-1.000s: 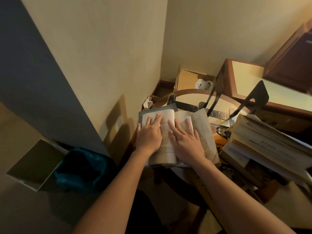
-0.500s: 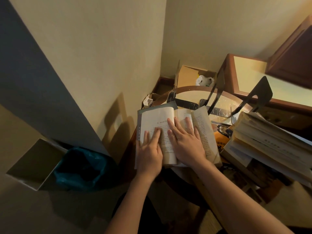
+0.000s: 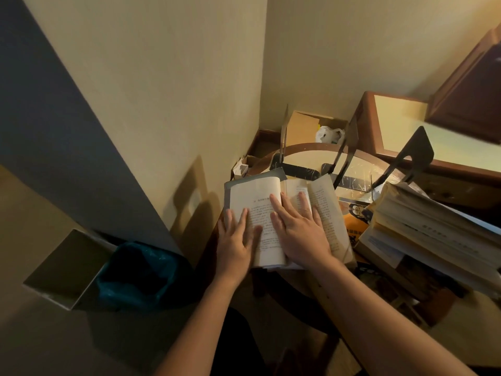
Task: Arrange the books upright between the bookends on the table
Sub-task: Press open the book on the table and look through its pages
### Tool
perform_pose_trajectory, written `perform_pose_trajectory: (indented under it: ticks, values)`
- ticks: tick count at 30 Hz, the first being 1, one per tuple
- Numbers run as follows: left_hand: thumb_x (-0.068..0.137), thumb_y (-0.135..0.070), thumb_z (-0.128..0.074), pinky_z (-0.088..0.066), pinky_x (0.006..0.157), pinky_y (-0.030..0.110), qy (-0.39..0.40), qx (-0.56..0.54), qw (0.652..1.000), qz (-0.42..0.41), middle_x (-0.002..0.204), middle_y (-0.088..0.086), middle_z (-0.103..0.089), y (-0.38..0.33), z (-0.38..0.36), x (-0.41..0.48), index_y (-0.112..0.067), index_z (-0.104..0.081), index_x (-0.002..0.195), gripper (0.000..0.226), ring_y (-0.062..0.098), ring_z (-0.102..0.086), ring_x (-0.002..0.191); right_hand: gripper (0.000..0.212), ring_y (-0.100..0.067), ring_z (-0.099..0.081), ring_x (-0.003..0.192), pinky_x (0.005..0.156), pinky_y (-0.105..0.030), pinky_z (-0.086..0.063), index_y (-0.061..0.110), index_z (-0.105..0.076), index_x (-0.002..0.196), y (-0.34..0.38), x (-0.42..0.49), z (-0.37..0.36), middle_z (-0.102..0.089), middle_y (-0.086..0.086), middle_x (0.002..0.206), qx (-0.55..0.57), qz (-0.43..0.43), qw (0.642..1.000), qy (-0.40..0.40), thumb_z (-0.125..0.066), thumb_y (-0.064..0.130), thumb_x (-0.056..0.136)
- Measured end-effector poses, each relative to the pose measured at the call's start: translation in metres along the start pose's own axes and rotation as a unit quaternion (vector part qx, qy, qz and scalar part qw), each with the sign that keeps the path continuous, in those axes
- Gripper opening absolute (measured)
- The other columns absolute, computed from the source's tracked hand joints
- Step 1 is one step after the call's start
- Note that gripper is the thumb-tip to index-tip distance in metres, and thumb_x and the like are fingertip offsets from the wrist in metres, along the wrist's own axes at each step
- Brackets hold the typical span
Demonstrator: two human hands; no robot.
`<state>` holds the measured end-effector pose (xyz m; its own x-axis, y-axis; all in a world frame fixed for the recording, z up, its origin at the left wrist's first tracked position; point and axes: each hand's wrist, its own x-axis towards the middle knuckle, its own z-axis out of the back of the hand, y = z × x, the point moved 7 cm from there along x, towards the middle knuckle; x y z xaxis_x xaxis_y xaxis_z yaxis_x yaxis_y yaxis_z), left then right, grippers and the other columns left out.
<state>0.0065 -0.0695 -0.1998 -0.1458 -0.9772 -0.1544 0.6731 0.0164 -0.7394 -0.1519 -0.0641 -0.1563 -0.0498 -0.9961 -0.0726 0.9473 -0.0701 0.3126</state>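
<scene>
While left hand (image 3: pixel 235 241) and right hand (image 3: pixel 299 232) lie flat on open book (image 3: pixel 253 198), print illegible, book stack (image 3: pixel 433 234) cropped.

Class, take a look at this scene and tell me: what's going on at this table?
A person presses the left hand and the right hand flat on an open book lying on the round table, the right hand across its middle. Black bookends stand behind it, with no book upright between them. A stack of books lies flat to the right, not yet arranged.
</scene>
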Motion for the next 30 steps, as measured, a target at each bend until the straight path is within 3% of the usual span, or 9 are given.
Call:
perform_pose_trajectory:
  ticks: [3, 9, 14, 18, 21, 24, 27, 28, 30]
  values:
    - [0.087, -0.068, -0.055, -0.036, 0.114, 0.047, 0.003, -0.064, 0.997, 0.049, 0.169, 0.001, -0.001, -0.001, 0.016, -0.010, -0.039, -0.025, 0.156, 0.081, 0.031, -0.017, 0.152, 0.056, -0.018, 0.029, 0.147, 0.114, -0.043, 0.020, 0.052, 0.006, 0.154, 0.001, -0.001, 0.000, 0.012, 0.014, 0.164, 0.006, 0.000, 1.000, 0.002, -0.012, 0.062, 0.102]
    - [0.063, -0.055, -0.089, -0.056, 0.094, 0.034, -0.020, -0.160, 0.985, 0.055, 0.149, 0.000, -0.050, 0.001, 0.053, -0.002, -0.036, -0.051, 0.143, 0.091, 0.021, -0.054, 0.126, 0.064, -0.022, 0.024, 0.149, 0.117, -0.040, 0.014, 0.043, 0.005, 0.157, -0.003, -0.014, 0.009, 0.025, 0.004, 0.164, 0.087, -0.032, 0.996, -0.014, -0.023, 0.061, 0.102]
    - [0.073, -0.030, -0.089, -0.062, 0.071, 0.025, -0.007, -0.179, 0.984, 0.010, 0.136, 0.001, -0.059, -0.019, 0.066, 0.001, -0.030, -0.050, 0.146, 0.083, 0.016, -0.062, 0.109, 0.086, -0.029, -0.008, 0.152, 0.120, -0.056, -0.022, 0.040, 0.002, 0.156, -0.008, -0.029, 0.019, 0.007, 0.000, 0.168, 0.213, -0.087, 0.972, -0.041, -0.057, 0.049, 0.094]
    - [0.079, -0.026, -0.085, -0.063, 0.073, 0.030, 0.008, -0.170, 0.985, -0.011, 0.132, 0.001, -0.060, -0.033, 0.071, 0.002, -0.033, -0.047, 0.148, 0.079, 0.017, -0.063, 0.107, 0.086, -0.021, -0.040, 0.131, 0.106, -0.047, -0.044, 0.031, -0.014, 0.157, -0.010, -0.042, 0.037, -0.035, -0.002, 0.153, 0.339, -0.116, 0.931, -0.074, -0.065, 0.019, 0.089]
    - [0.084, -0.025, -0.080, -0.058, 0.078, 0.019, 0.022, -0.150, 0.988, -0.034, 0.138, -0.004, -0.054, -0.044, 0.073, 0.003, -0.034, -0.043, 0.150, 0.076, 0.016, -0.055, 0.119, 0.076, -0.020, -0.051, 0.120, 0.086, -0.036, -0.054, 0.030, -0.031, 0.154, -0.016, -0.047, 0.050, -0.051, 0.003, 0.134, 0.400, -0.147, 0.899, -0.099, -0.063, 0.011, 0.088]
    - [0.089, -0.024, -0.075, -0.058, 0.090, 0.031, 0.039, -0.142, 0.988, -0.048, 0.145, -0.002, -0.049, -0.056, 0.071, 0.003, -0.035, -0.036, 0.153, 0.076, 0.020, -0.052, 0.126, 0.045, -0.018, -0.060, 0.105, 0.069, -0.027, -0.049, 0.028, -0.055, 0.125, -0.015, -0.047, 0.061, -0.062, 0.005, 0.110, 0.429, -0.144, 0.886, -0.096, -0.062, 0.013, 0.083]
    - [0.094, -0.021, -0.069, -0.053, 0.086, 0.023, 0.043, -0.136, 0.988, -0.064, 0.147, -0.006, -0.044, -0.067, 0.069, 0.002, -0.033, -0.028, 0.157, 0.076, 0.011, -0.046, 0.124, 0.032, -0.019, -0.063, 0.097, 0.075, -0.046, -0.058, 0.038, -0.056, 0.101, -0.013, -0.045, 0.070, -0.065, 0.006, 0.099, 0.411, -0.134, 0.897, -0.091, -0.060, 0.032, 0.070]
    - [0.096, -0.020, -0.067, -0.051, 0.089, 0.025, 0.043, -0.133, 0.988, -0.064, 0.146, -0.008, -0.042, -0.069, 0.068, 0.002, -0.034, -0.026, 0.157, 0.076, 0.009, -0.043, 0.123, 0.030, -0.018, -0.063, 0.096, 0.076, -0.046, -0.059, 0.038, -0.057, 0.100, -0.010, -0.044, 0.074, -0.065, 0.006, 0.099, 0.411, -0.124, 0.899, -0.088, -0.060, 0.036, 0.070]
    - [0.098, -0.016, -0.063, -0.052, 0.088, 0.029, 0.047, -0.139, 0.988, -0.056, 0.144, -0.011, -0.041, -0.071, 0.066, 0.002, -0.038, -0.023, 0.157, 0.075, 0.008, -0.041, 0.121, 0.031, -0.015, -0.063, 0.099, 0.071, -0.029, -0.055, 0.035, -0.059, 0.111, 0.001, -0.043, 0.082, -0.065, 0.006, 0.104, 0.409, -0.101, 0.903, -0.080, -0.065, 0.033, 0.080]
